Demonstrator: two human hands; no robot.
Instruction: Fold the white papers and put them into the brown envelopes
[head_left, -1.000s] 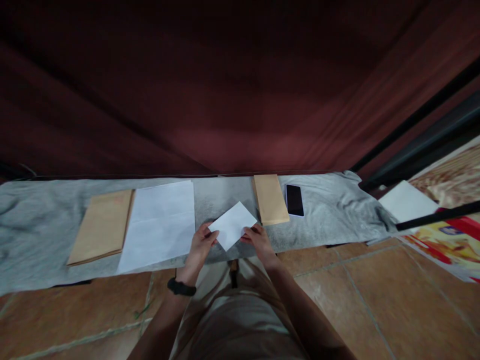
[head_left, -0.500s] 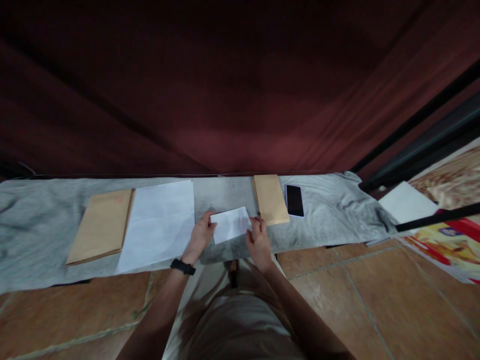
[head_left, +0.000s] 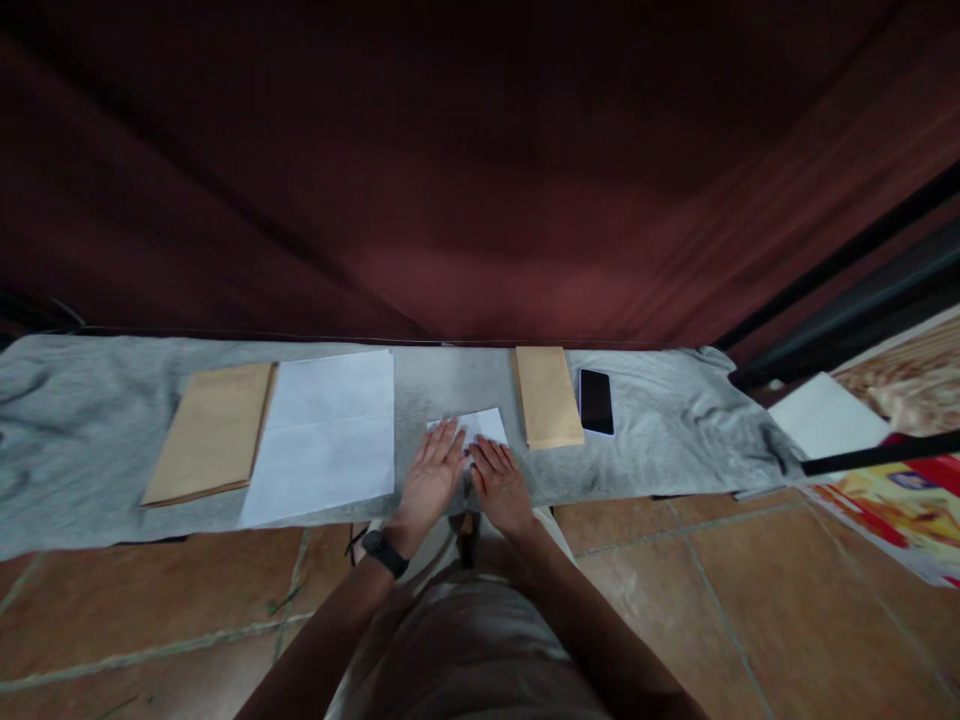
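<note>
Both hands lie flat, palms down, fingers spread, on a small folded white paper [head_left: 480,424] at the near edge of the grey cloth [head_left: 675,430], about midway along its length. Left hand [head_left: 431,482] covers the paper's left part; right hand [head_left: 499,485] covers its right and near part. Neither hand grips anything: open palms pressing, the two hands just beside each other. Only the paper's far edge shows past the fingertips. A black watch [head_left: 385,552] sits on the left wrist.

Just right of the folded paper: a narrow tan envelope [head_left: 547,396], its long side running from far edge to near, then a dark phone [head_left: 596,401] just beside it. Left of the hands: a large white sheet [head_left: 324,434] lying flat, and a wider tan envelope [head_left: 214,432] touching its left edge. The cloth lies on a tiled floor [head_left: 712,600]; a dark red curtain [head_left: 450,180] hangs behind its far edge.
</note>
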